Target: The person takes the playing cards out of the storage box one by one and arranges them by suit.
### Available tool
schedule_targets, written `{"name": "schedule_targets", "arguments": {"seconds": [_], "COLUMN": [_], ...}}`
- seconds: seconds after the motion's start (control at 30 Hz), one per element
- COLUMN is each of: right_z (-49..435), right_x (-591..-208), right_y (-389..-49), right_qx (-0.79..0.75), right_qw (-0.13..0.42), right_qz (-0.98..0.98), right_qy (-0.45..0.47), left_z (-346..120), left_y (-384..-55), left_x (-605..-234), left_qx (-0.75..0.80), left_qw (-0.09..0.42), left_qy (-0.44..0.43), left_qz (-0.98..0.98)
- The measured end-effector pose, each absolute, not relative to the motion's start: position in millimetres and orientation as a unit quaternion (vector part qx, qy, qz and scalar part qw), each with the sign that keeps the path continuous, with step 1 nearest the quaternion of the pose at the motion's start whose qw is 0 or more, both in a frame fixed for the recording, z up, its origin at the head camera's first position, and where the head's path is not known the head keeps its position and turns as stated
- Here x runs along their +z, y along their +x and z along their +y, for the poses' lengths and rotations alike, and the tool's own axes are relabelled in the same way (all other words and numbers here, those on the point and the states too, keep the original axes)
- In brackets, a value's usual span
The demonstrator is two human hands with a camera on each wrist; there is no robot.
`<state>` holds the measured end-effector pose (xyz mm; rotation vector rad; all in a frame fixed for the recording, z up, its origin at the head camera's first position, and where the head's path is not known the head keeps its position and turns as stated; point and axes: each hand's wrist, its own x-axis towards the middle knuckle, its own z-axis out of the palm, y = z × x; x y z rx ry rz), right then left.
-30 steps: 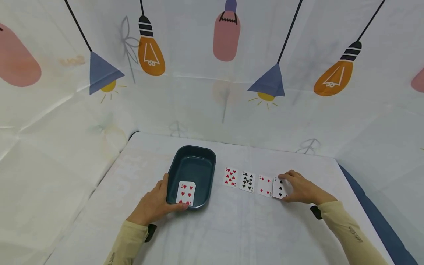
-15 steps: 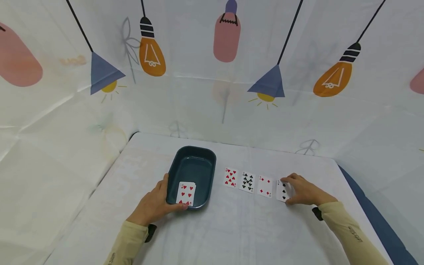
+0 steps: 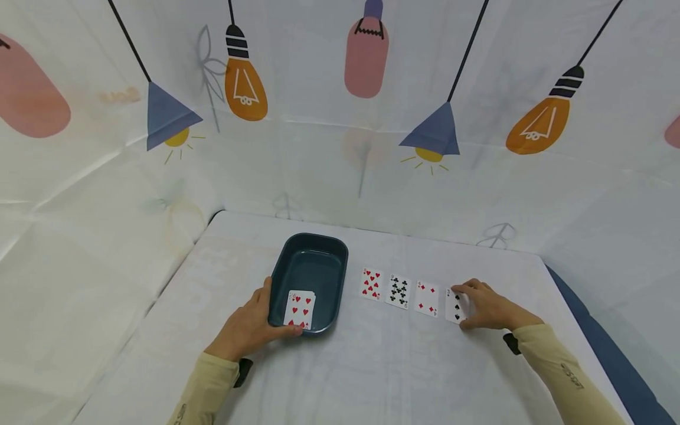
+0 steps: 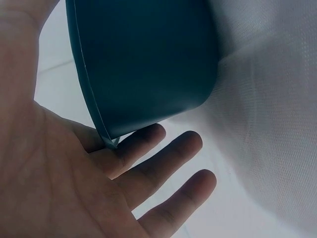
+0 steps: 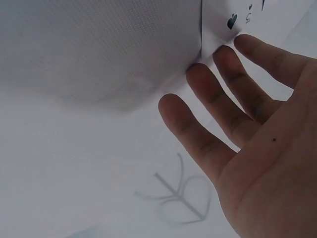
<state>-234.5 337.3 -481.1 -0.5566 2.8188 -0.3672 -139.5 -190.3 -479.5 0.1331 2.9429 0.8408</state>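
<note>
My left hand (image 3: 245, 332) holds the near-left corner of a dark teal tray (image 3: 313, 260), thumb over the front rim, fingers along the left side. In the left wrist view, the index finger touches the tray's wall (image 4: 148, 59) and the other fingers spread beside it. Inside the tray lies a small stack of playing cards (image 3: 299, 309), a six of hearts on top. At the right end of a card row, my right hand (image 3: 491, 308) holds a spade playing card (image 3: 455, 305) flat on the table between fingertips and thumb. Part of that card is hidden by the hand.
Left of the spade card, a heart card (image 3: 371, 284), a club card (image 3: 399, 291) and a diamond card (image 3: 427, 298) lie face up in a row. White cloth covers the table (image 3: 372, 366). A printed curtain (image 3: 319, 159) stands behind it.
My right hand has slid the spade card right, off the edge of the diamond card, so a narrow gap now separates them. The left hand and tray have stayed put.
</note>
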Motion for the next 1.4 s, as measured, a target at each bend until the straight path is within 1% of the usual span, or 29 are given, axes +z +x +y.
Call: {"name": "schedule_targets", "arguments": {"seconds": [0.3, 0.47, 0.6, 0.93, 1.23, 1.4], "right_z": [336, 332, 325, 304, 273, 254], "right_x": [-461, -458, -461, -467, -471, -478], "right_y": [-241, -245, -245, -249, -250, -247], "right_qx": [-0.138, -0.152, -0.158, -0.181, -0.218, -0.249], "right_qw": [0.098, 0.110, 0.106, 0.047, 0.015, 0.007], "right_qz": [0.963, 0.963, 0.963, 0.956, 0.942, 0.932], "right_qy": [-0.207, -0.193, -0.192, -0.226, -0.253, -0.265], "left_z": [-189, -189, -189, -188, -190, -190], "left_y": [-140, -140, -140, -139, -140, -140], "left_x": [-480, -480, -479, -478, -482, -483], "left_qx": [0.270, 0.269, 0.271, 0.270, 0.263, 0.265], "left_qw": [0.038, 0.039, 0.038, 0.042, 0.048, 0.045], "left_qy": [0.040, 0.041, 0.041, 0.034, 0.036, 0.037], "left_qz": [0.961, 0.961, 0.961, 0.961, 0.963, 0.962]}}
